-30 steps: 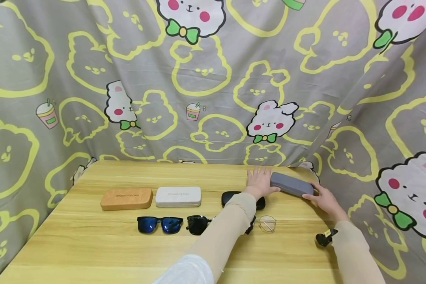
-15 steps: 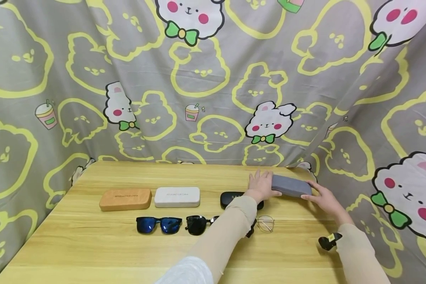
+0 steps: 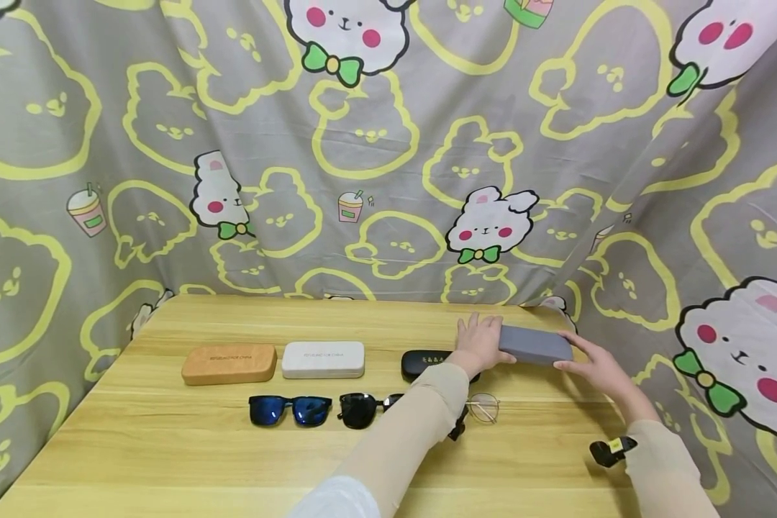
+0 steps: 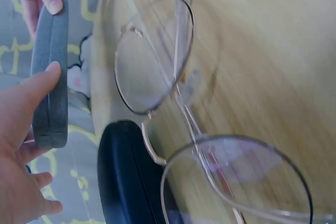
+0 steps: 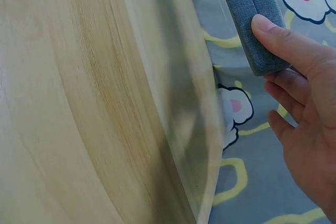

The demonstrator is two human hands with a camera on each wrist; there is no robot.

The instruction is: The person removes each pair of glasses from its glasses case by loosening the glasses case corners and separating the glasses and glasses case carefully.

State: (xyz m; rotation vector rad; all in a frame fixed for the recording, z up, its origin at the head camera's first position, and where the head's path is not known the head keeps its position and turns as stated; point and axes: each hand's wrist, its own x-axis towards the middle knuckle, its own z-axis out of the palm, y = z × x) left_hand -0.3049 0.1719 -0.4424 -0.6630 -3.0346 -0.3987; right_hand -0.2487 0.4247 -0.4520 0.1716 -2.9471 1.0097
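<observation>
A grey-blue glasses case (image 3: 536, 344) is held by its two ends near the table's back right. My left hand (image 3: 479, 342) pinches the left end, thumb on the near side and fingers partly hidden behind. The right hand (image 3: 592, 363) pinches the opposite end between thumb and fingers. In the left wrist view the case (image 4: 58, 114) looks closed, a seam running along its side. A black glasses case (image 3: 414, 363) lies partly hidden under my left forearm. In front of it are thin wire-rimmed glasses (image 3: 485, 408), partly covered by the arm.
Left of the arm lie a tan glasses case (image 3: 229, 364) and a white one (image 3: 324, 360). Nearer sit blue-lensed sunglasses (image 3: 289, 411) and dark sunglasses (image 3: 359, 411), the latter partly behind my sleeve. A patterned curtain (image 3: 388, 158) hangs behind the wooden table (image 3: 188, 453).
Between both hands, the grey-blue case has come slightly nearer and turned from a slant to almost in line with the row of cases. The other cases and glasses stay put.
</observation>
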